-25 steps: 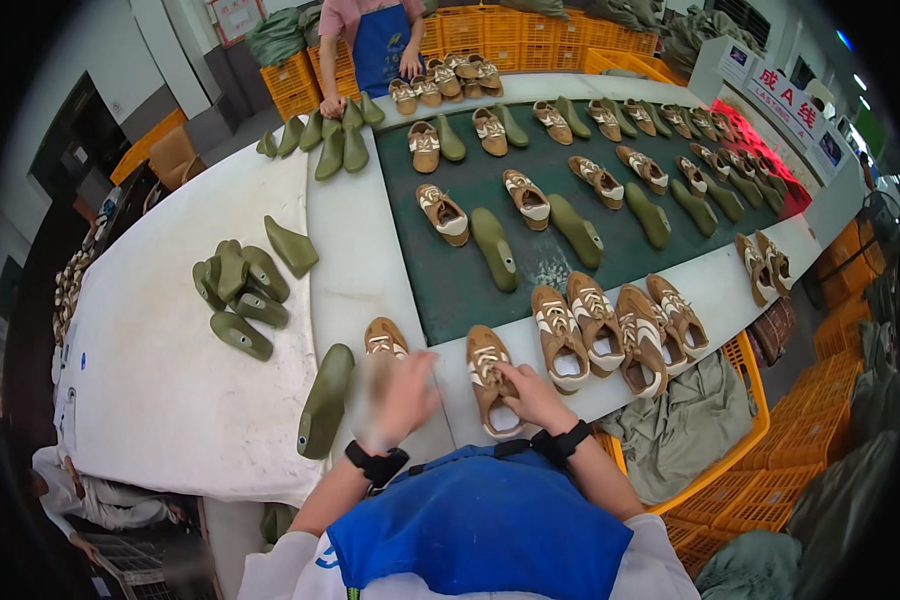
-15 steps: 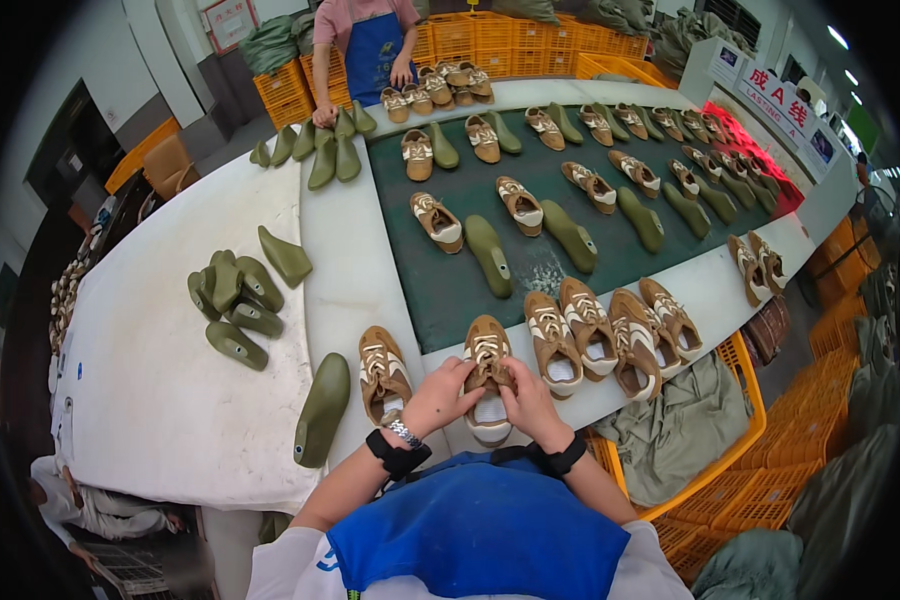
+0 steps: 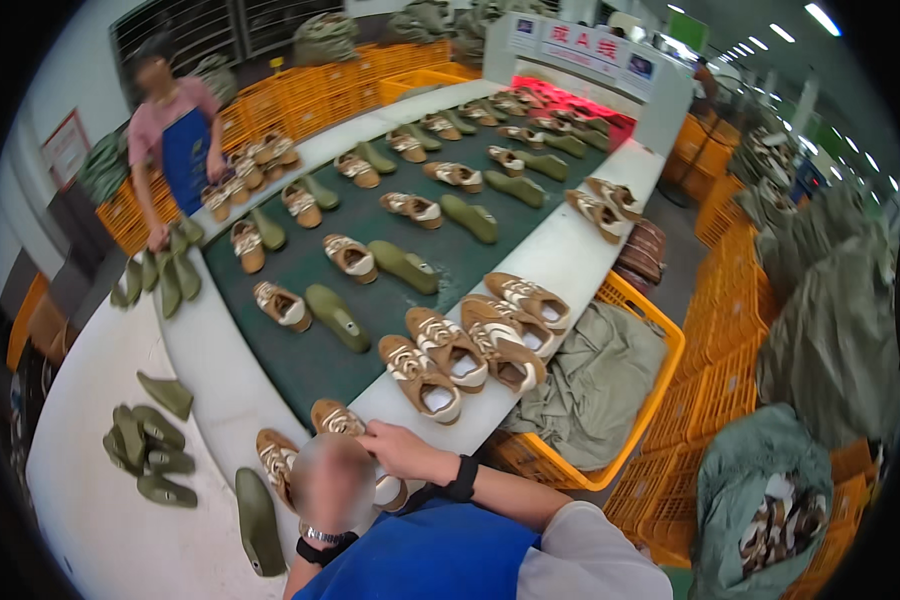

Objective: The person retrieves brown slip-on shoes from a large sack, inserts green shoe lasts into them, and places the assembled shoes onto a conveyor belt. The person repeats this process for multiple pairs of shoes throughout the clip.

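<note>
A brown-and-white sneaker [image 3: 335,416] stands on the white table edge in front of me, toe pointing away. My right hand [image 3: 402,450] is closed at its lace and opening area, fingers curled in against it. On the shoe's left side is my left hand [image 3: 335,487], whose fingers are blurred out, hiding the middle of the shoe. A matching sneaker [image 3: 275,458] stands just left of that hand, partly covered by it. Farther left, a green shoe last [image 3: 258,522] lies on the table.
Several sneakers [image 3: 425,378] stand right of my hands. A green conveyor belt [image 3: 300,375] carries rows of sneakers and lasts. More lasts [image 3: 155,452] lie piled at left. An orange crate [image 3: 660,385] holds grey-green cloth. Across the belt, a co-worker [image 3: 175,140] touches lasts.
The view has swung to the right, so the table and belt sit farther left in the picture. Both hands remain at the same sneaker.
</note>
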A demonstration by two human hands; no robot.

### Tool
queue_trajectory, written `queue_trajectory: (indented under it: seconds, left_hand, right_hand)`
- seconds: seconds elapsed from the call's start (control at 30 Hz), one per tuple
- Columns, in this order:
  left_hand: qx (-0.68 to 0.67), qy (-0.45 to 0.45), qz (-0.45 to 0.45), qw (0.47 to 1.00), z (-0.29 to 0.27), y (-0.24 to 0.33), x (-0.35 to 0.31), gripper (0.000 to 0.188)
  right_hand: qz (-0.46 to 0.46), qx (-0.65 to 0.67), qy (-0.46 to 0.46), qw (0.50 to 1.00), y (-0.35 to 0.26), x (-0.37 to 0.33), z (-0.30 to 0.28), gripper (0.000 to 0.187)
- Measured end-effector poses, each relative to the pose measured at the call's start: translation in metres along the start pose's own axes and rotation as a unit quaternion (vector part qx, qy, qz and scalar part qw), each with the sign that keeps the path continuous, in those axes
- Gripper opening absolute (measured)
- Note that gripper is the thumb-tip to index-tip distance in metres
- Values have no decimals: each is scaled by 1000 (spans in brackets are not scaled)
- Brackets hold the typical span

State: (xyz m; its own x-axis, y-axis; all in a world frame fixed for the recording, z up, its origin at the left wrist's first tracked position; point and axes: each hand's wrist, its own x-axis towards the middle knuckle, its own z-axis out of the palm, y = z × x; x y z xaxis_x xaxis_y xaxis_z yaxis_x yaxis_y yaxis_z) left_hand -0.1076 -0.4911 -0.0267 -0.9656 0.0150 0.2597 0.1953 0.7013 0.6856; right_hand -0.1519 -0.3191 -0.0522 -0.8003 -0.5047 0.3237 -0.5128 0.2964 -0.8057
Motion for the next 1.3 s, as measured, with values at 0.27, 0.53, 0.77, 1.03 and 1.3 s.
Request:
queue_trajectory:
  seconds: [0.27, 0.53, 0.77, 1.03, 1.3]
  left_hand:
    - [69, -61, 87, 992, -10, 4, 15, 30]
    - [-23, -109, 203, 973, -20, 12, 16, 19]
    - [-141, -18, 57, 988, -24, 4, 9, 37]
    - [127, 55, -48, 989, -58, -85, -23, 56]
    - [45, -118, -255, 959, -38, -129, -78, 71]
  right_hand:
    - [32, -11, 36, 999, -9, -1, 7, 16]
    - [126, 119, 204, 964, -11, 0, -7, 15]
    - [60, 47, 159, 984, -9, 6, -3, 19]
    - [74, -20, 29, 997, 19, 14, 15, 44]
    - [145, -236, -207, 938, 47, 10, 40, 67]
